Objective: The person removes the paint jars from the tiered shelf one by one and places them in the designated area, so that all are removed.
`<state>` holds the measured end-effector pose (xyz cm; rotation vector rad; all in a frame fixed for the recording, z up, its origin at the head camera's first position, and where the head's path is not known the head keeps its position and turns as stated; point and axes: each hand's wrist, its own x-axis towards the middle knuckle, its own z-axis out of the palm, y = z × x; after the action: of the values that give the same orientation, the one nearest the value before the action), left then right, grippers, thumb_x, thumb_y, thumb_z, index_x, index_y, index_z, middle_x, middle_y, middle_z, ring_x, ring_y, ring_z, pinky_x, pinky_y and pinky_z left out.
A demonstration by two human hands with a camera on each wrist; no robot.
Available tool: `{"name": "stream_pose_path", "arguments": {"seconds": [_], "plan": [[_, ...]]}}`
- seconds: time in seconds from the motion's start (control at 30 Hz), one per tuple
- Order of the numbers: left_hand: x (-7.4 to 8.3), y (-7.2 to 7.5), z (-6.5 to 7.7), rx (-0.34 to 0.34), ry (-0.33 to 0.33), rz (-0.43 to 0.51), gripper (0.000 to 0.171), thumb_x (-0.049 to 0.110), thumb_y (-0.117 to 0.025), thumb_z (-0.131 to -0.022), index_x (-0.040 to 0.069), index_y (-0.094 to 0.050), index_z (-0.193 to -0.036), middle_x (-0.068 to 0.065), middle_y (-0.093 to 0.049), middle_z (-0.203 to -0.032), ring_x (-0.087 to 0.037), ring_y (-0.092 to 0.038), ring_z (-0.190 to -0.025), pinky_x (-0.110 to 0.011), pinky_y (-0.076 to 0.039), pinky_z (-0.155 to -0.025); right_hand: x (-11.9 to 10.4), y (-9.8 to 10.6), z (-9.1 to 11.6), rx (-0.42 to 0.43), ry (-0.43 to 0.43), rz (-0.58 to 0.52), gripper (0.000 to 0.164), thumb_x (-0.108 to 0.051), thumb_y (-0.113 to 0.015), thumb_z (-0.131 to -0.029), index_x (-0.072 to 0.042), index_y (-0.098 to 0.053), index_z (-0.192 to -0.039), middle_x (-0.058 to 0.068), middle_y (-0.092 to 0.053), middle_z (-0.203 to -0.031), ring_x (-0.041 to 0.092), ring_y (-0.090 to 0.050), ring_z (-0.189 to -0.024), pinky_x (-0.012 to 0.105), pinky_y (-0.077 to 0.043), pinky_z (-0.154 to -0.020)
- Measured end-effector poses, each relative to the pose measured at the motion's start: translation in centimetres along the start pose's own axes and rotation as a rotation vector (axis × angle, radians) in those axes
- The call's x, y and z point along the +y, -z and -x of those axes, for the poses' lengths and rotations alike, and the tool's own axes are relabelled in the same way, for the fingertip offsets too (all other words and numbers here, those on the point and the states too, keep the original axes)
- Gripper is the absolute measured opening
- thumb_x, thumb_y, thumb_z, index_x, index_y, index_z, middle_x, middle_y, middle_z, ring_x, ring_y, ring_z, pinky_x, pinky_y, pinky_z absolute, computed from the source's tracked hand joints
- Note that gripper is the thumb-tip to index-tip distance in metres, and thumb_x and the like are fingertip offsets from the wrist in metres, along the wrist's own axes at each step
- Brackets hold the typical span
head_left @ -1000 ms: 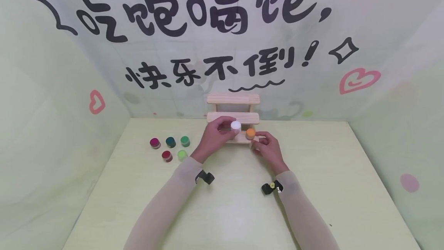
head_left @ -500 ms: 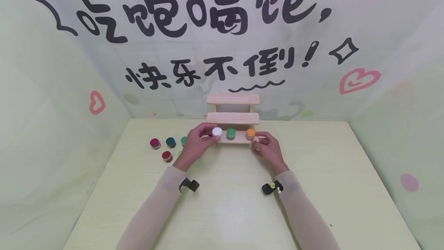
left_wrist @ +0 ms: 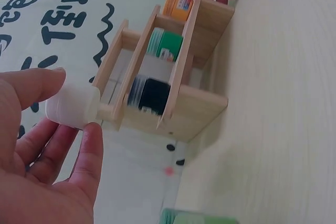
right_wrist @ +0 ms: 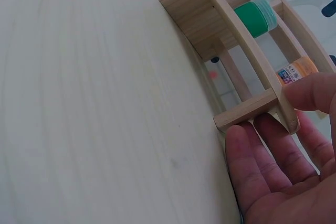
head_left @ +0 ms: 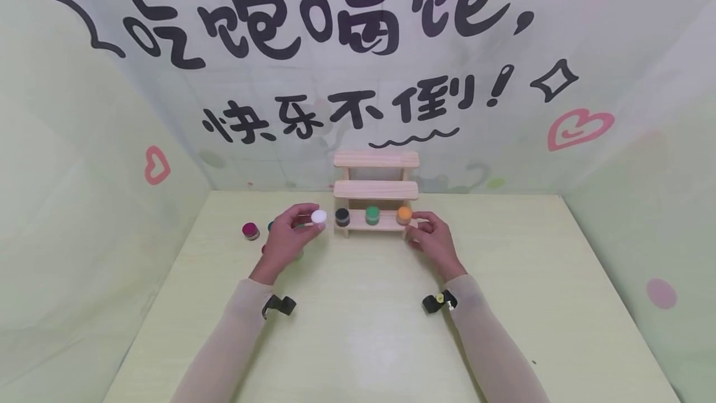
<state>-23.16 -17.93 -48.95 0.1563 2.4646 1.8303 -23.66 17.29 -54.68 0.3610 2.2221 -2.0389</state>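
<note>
The wooden rack (head_left: 376, 189) runs left to right, its right end gripped by the right hand (head_left: 433, 241). Off its left end, the left hand (head_left: 284, 240) pinches a white jar (head_left: 319, 216), upright, I think, left of the black jar (head_left: 342, 218).

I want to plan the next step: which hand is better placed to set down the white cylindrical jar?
Probably the left hand: it holds the white jar, beside the three-tier wooden rack, while the right hand grips the rack's right end.
</note>
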Motion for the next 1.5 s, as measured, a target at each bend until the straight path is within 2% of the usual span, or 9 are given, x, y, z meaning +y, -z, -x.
{"name": "stream_pose_path", "arguments": {"seconds": [0.23,0.3,0.37,0.47,0.57,0.73,0.93,1.13,1.5], "plan": [[-1.2,2.9,1.0,0.059,0.015,0.019,0.047,0.023,-0.084,-0.093,0.017,-0.067,-0.136,-0.01,-0.068,-0.135,-0.025,-0.069,-0.122,-0.019,-0.059,-0.092,0.0,-0.1,-0.1,0.005,-0.002,-0.001,0.041,-0.011,-0.076,-0.096,-0.012,-0.064,-0.135,-0.005,-0.064,-0.085,0.012,-0.07,-0.085,0.034,-0.065,-0.085],[-1.6,3.5,1.3,0.077,0.042,0.019,0.048,0.028,-0.084,-0.093,0.019,-0.066,-0.136,-0.01,-0.068,-0.135,-0.022,-0.072,-0.116,-0.018,-0.06,-0.076,0.0,-0.1,-0.1,0.007,0.002,0.003,0.04,-0.011,-0.076,-0.096,-0.012,-0.064,-0.134,-0.004,-0.064,-0.085,0.012,-0.07,-0.084,0.032,-0.066,-0.083],[-2.0,4.2,1.5,0.092,0.078,0.016,0.05,0.034,-0.084,-0.092,0.022,-0.066,-0.137,-0.009,-0.069,-0.135,-0.017,-0.073,-0.109,-0.022,-0.058,-0.065,0.0,0.0,-0.1,0.012,0.002,0.007,0.039,-0.012,-0.076,-0.096,-0.013,-0.064,-0.134,-0.004,-0.063,-0.086,0.011,-0.07,-0.084,0.031,-0.066,-0.082],[-2.5,5.0,1.8,0.116,0.116,0.023,0.051,0.038,-0.084,-0.092,0.025,-0.064,-0.137,-0.008,-0.069,-0.134,-0.02,-0.071,-0.096,-0.033,-0.056,-0.059,0.1,0.0,-0.1,0.007,0.0,0.003,0.04,-0.013,-0.076,-0.096,-0.013,-0.064,-0.134,-0.004,-0.063,-0.086,0.011,-0.069,-0.084,0.031,-0.066,-0.082],[-3.0,5.8,2.2,0.147,0.119,0.028,0.05,0.033,-0.083,-0.094,0.021,-0.063,-0.138,-0.01,-0.068,-0.134,-0.022,-0.069,-0.099,-0.036,-0.063,-0.073,0.1,0.0,-0.1,0.002,-0.004,-0.008,0.04,-0.013,-0.076,-0.096,-0.013,-0.064,-0.134,-0.003,-0.065,-0.087,0.012,-0.07,-0.086,0.032,-0.066,-0.083],[-4.1,6.9,2.5,0.227,0.088,0.001,0.049,0.028,-0.082,-0.095,0.015,-0.064,-0.138,-0.008,-0.068,-0.135,-0.009,-0.066,-0.117,-0.017,-0.058,-0.09,0.2,0.0,-0.1,0.003,0.0,-0.014,0.038,-0.012,-0.076,-0.096,-0.014,-0.064,-0.132,-0.005,-0.065,-0.085,0.012,-0.071,-0.085,0.031,-0.066,-0.082],[-5.2,8.1,3.3,0.256,0.123,-0.049,0.051,0.036,-0.083,-0.094,0.018,-0.064,-0.138,-0.004,-0.068,-0.13,-0.011,-0.063,-0.115,-0.016,-0.054,-0.089,0.1,0.1,0.0,-0.003,0.005,-0.029,0.039,-0.011,-0.076,-0.096,-0.013,-0.064,-0.133,-0.005,-0.065,-0.085,0.011,-0.071,-0.085,0.031,-0.066,-0.082],[-6.4,9.2,4.1,0.255,0.185,-0.034,0.056,0.033,-0.081,-0.095,0.015,-0.061,-0.144,-0.007,-0.061,-0.147,-0.009,-0.063,-0.123,-0.01,-0.055,-0.091,0.0,0.3,-0.1,-0.013,0.011,-0.028,0.04,-0.011,-0.076,-0.096,-0.012,-0.063,-0.134,-0.004,-0.066,-0.086,0.012,-0.072,-0.086,0.034,-0.066,-0.084],[-8.3,10.5,6.0,0.261,0.305,-0.15,0.06,0.043,-0.077,-0.097,0.018,-0.057,-0.148,-0.009,-0.06,-0.151,-0.023,-0.058,-0.135,-0.007,-0.05,-0.086,0.2,0.4,-0.2,-0.038,-0.001,-0.042,0.044,-0.012,-0.077,-0.097,-0.011,-0.061,-0.138,-0.006,-0.067,-0.085,0.012,-0.073,-0.088,0.04,-0.065,-0.089]]}}
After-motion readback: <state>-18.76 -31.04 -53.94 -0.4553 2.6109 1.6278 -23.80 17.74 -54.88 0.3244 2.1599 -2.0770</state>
